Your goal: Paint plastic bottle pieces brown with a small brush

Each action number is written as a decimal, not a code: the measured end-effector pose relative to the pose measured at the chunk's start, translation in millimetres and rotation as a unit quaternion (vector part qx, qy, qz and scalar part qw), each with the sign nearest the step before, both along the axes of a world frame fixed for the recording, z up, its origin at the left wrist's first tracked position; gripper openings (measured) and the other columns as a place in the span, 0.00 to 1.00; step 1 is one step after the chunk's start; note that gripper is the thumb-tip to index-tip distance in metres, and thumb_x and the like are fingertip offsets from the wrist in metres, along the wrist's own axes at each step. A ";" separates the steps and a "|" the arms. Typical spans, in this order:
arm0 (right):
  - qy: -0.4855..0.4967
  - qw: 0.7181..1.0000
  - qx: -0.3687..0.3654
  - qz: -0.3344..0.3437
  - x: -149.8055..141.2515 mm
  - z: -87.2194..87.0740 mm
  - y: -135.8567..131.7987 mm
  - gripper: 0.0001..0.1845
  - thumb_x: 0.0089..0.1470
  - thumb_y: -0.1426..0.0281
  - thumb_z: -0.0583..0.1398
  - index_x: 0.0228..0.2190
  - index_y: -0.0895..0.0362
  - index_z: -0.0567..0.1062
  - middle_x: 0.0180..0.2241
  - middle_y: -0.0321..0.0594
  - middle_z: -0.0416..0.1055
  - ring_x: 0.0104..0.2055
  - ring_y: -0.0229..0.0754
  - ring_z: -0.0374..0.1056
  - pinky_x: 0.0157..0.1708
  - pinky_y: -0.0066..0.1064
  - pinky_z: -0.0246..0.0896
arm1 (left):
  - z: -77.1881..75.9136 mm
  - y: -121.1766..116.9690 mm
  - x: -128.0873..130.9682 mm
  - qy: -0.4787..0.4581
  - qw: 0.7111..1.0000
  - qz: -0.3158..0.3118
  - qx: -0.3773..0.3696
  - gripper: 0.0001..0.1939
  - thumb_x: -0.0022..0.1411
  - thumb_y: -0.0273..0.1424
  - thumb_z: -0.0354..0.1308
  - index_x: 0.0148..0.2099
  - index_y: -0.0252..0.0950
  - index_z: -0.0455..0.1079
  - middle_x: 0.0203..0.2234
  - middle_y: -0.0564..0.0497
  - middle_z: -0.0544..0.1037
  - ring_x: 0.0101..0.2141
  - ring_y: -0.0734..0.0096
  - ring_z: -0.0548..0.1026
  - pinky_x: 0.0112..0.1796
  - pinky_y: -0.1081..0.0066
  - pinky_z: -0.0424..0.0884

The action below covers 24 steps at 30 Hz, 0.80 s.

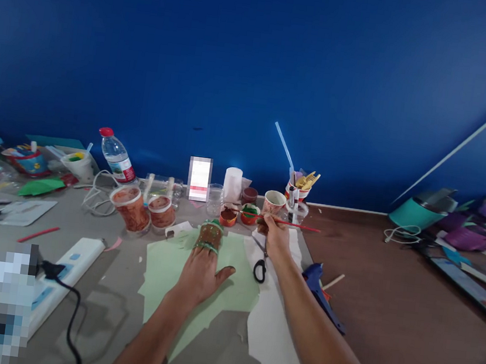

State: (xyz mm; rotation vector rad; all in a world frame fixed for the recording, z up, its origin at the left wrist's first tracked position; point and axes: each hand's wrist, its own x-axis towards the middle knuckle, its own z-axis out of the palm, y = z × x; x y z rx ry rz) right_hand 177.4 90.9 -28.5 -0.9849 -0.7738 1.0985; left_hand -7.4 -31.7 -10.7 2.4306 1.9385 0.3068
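Note:
My left hand (203,271) reaches into a small brown painted cup (209,237) with green edges and light dots. Its fingers are hidden inside the cup, while the thumb stretches out to the side. The cup lies tilted above a light green paper sheet (229,292). Pinched in my right hand (275,236) is a thin red paintbrush (303,227), its tip end pointing left over the paint cups. One small cup holds brown paint (229,216) and another holds green paint (250,213). Below my right hand lie scissors (259,270) with black handles.
Two brown-smeared tubs (131,209) and a water bottle (115,157) stand left. A blue glue gun (322,295) lies right of my forearm. A power strip (65,278) with a black cord sits at left. A cup of tools (299,188) stands by the blue wall.

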 end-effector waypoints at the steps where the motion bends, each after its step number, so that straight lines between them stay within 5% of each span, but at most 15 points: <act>1: -0.004 1.000 0.001 0.004 0.2 0.3 -0.9 0.17 0.38 0.59 0.67 0.28 0.59 0.77 0.19 0.36 0.74 0.17 0.36 0.63 0.19 0.29 0.60 | -0.9 0.1 -0.1 -0.001 1.000 0.001 0.005 0.26 0.65 0.47 0.50 0.41 0.27 0.74 0.40 0.32 0.79 0.45 0.47 0.75 0.49 0.53 0.68; 24: -0.041 0.998 0.011 0.035 1.4 0.1 -1.7 0.14 0.40 0.61 0.65 0.27 0.58 0.77 0.18 0.35 0.73 0.17 0.36 0.62 0.20 0.31 0.61 | -7.3 1.7 -0.8 0.003 1.000 -0.001 0.023 0.22 0.65 0.46 0.51 0.38 0.29 0.73 0.37 0.34 0.79 0.44 0.46 0.76 0.46 0.52 0.70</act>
